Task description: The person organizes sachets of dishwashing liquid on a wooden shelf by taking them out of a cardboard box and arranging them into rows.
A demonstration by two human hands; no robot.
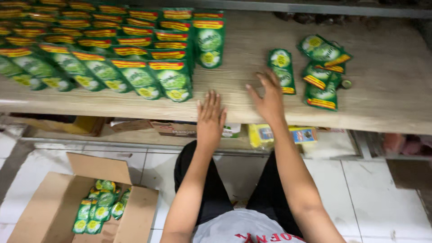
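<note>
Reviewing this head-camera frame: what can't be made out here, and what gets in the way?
- Lower shelf items: mostly hidden under the wooden shelf.
- Dark objects at the shelf's back: in shadow, kind unclear.
- Rows of green pouches: cut off by the left and top edges.
- Small round thing beside the loose pouches: too small to identify.
- Left hand and right hand: palms face down, undersides unseen.

shelf [382, 103]: pale wood | floor [360, 193]: white tiles, dim light
</note>
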